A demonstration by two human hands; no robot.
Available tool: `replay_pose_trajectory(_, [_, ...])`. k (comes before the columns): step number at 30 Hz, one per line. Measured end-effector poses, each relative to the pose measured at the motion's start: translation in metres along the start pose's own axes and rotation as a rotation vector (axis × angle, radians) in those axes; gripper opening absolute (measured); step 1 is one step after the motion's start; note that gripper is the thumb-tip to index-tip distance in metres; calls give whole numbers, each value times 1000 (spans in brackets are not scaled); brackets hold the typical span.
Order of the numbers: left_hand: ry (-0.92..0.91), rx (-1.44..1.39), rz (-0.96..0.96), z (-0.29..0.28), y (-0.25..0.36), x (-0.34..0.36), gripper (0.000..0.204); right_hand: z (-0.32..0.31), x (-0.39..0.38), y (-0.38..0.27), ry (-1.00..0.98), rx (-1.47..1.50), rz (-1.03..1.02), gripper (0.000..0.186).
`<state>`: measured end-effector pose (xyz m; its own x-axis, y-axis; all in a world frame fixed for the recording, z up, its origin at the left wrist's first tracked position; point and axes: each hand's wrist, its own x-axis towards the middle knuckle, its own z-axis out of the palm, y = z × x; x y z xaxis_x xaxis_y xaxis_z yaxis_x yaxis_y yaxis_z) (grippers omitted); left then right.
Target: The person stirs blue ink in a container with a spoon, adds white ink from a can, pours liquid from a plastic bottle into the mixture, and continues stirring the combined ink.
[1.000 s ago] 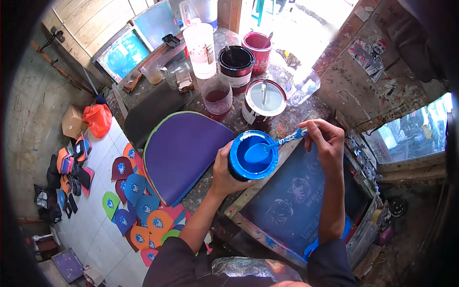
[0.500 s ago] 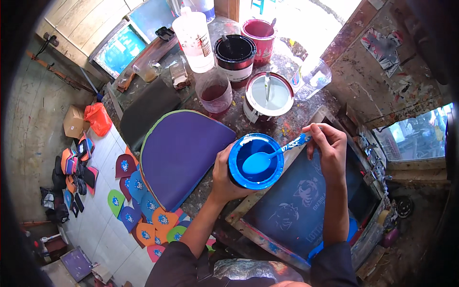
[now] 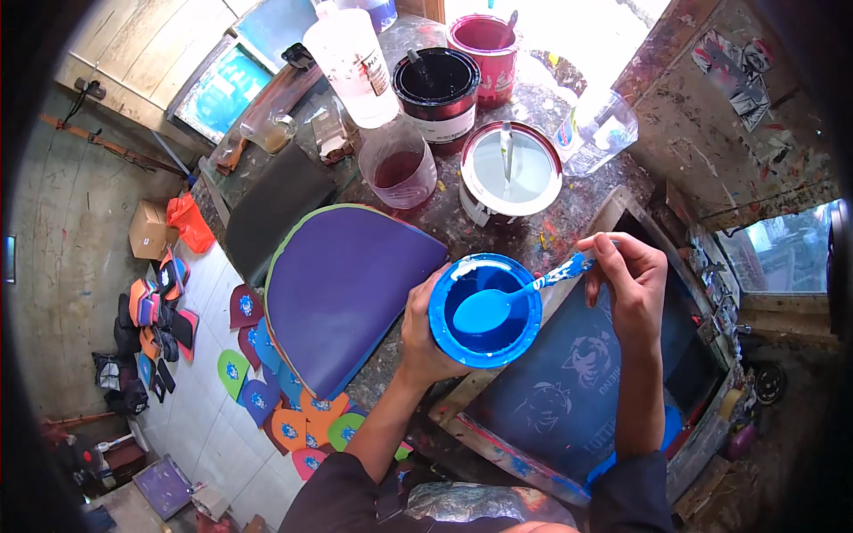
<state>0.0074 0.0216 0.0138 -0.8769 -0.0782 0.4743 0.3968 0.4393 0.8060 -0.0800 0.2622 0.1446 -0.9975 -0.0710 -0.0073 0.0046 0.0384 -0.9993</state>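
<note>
My left hand (image 3: 425,333) is wrapped round the left side of a round tub of blue paint (image 3: 487,349), held up in front of me. The tub's mouth faces me and its inner wall is coated blue. Between thumb and fingers, my right hand (image 3: 629,277) pinches the handle end of a spoon (image 3: 484,310). Blue paint covers the spoon's bowl, which is over the tub's opening, and its handle is smeared blue and white. Below and right of the tub lies a framed printing screen (image 3: 542,391) with pale drawings on its dark mesh.
Purple half-round sheets (image 3: 351,284) lie stacked at the left, beside a black sheet (image 3: 275,209). Behind stand a white paint can (image 3: 511,169), a black paint can (image 3: 435,84), a red paint can (image 3: 484,40) and a plastic jug (image 3: 354,75). Printed coloured pieces (image 3: 289,426) lie lower left.
The view has shifted slightly. Both hands, with the tub and spoon, appear a little lower and further right in the picture. Each hand keeps its hold.
</note>
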Motion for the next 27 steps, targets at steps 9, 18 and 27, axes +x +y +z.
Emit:
replay_pose_trajectory(9, [-15,-1,-11,-2,0,-2,118,1,-1,5,-11,19,-5,29])
replay_pose_trajectory(18, [-16,-6,1,-2,-1,-3,117,5,-2,2,0,27,-11,29])
replay_pose_trajectory(27, [-12,-22,-21,-1,1,-4,115,8,-1,0,-11,24,-24,28])
